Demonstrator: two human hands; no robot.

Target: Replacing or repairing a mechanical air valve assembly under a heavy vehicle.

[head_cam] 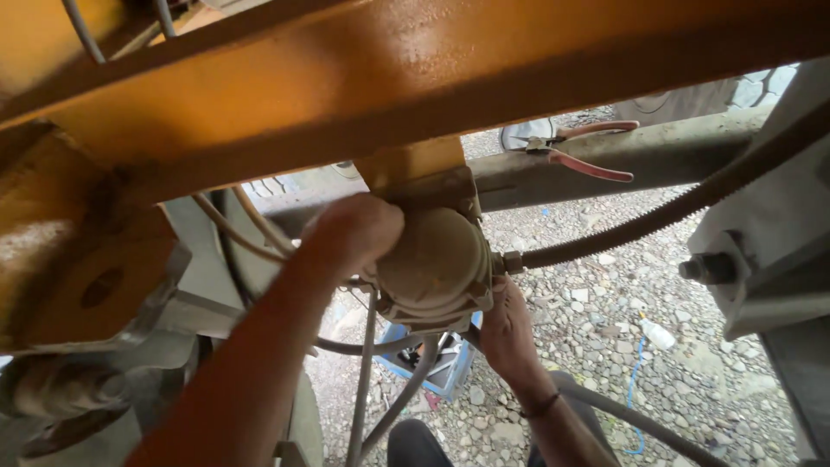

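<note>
Gripping one valve, two hands, one pliers

Soft daylight, shaded underside, slight blur

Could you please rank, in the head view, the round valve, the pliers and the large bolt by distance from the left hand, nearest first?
1. Round valve: the left hand rests against its left side, under the orange beam.
2. Pliers: lying on the grey bar, up and to the right.
3. Large bolt: on the grey bracket at far right.
</note>
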